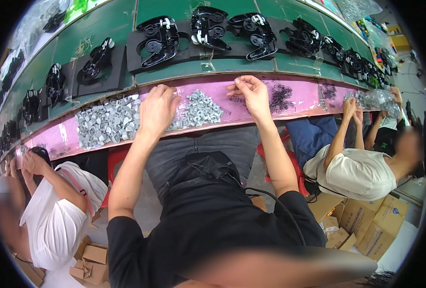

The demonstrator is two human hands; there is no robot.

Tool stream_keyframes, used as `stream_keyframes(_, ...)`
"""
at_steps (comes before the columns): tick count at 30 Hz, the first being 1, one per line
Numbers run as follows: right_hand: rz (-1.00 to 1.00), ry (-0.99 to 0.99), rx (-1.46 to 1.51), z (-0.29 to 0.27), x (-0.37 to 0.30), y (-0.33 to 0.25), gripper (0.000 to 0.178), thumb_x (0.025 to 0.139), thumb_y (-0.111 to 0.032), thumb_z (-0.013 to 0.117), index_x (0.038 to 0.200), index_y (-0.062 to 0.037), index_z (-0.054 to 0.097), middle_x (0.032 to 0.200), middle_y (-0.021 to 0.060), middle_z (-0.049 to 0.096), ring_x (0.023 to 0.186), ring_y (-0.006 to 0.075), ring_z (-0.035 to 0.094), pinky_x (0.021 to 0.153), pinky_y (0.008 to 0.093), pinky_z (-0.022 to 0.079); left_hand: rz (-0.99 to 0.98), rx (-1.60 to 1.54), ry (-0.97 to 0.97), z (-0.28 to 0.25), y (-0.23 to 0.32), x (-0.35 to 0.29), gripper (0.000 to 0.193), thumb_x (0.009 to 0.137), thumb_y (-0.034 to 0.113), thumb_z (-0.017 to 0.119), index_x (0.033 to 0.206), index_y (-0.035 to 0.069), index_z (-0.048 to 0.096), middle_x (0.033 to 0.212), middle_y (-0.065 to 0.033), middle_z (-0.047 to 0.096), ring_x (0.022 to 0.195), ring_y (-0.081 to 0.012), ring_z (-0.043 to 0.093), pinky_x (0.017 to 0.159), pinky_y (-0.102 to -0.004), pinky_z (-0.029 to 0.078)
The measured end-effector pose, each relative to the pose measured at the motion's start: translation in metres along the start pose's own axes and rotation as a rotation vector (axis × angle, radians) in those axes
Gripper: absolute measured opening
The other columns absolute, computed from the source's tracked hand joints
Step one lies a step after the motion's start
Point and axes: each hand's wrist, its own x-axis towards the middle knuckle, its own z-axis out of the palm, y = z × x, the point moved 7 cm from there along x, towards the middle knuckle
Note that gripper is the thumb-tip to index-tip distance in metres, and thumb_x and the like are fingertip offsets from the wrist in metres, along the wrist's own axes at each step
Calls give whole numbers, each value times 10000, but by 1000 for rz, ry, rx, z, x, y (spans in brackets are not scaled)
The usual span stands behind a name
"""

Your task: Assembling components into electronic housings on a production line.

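Note:
My left hand (159, 107) is over the pink bench strip, between a large pile of grey plastic parts (108, 120) and a smaller pile of little grey parts (201, 109). Its fingers curl down, and whatever is under them is hidden. To the right, my right hand (252, 94) is closed in a pinch, thumb against forefinger. Anything in that pinch is too small to make out. A scatter of small black springs (281, 98) lies just right of this hand. Beyond both hands, a black curved assembly (159, 41) rests on a dark foam holder (135, 53).
More black assemblies (253, 36) line the green conveyor (114, 24) along the far side. Co-workers sit on both sides, one in a white shirt (57, 216) at left, another in a pale shirt (354, 170) at right. Cardboard boxes (378, 225) stand on the floor.

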Motion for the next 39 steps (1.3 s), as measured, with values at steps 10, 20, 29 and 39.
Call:
stream_keyframes(10, -178, 173, -135, 2, -17, -9, 149, 1012, -113, 702, 1080, 17, 679, 946, 109, 768, 861, 145, 728, 744, 288, 580, -22, -830, -25, 76, 93, 38, 244, 943, 133, 768, 1123, -23, 716, 1058, -124, 776, 914, -237, 745, 798, -346, 579)
stream_keyframes(20, -240, 346, 199, -29, -34, -18, 159, 1084, -113, 572, 1179, 12, 543, 1122, 217, 754, 1078, 261, 738, 969, 382, 585, -30, -504, -202, 89, 86, 45, 251, 997, 182, 699, 1111, -40, 720, 943, -158, 748, 809, -235, 713, 756, -357, 557)
stream_keyframes(29, -85, 228, 322, 15, -48, -10, 217, 1073, -147, 611, 1203, 18, 557, 1176, 202, 747, 1044, 191, 719, 920, 318, 569, 81, -611, 77, 54, 109, 39, 234, 893, 116, 806, 1066, -5, 704, 929, -145, 725, 761, -296, 699, 708, -423, 552)
stream_keyframes(39, -274, 316, 414, 0, -46, -25, 131, 1091, -95, 551, 1186, -10, 522, 1159, 250, 725, 1079, 358, 744, 980, 432, 585, -493, -1350, -698, 94, 84, 6, 188, 1000, 175, 693, 1013, -10, 723, 835, -178, 700, 759, -361, 695, 709, -427, 553)
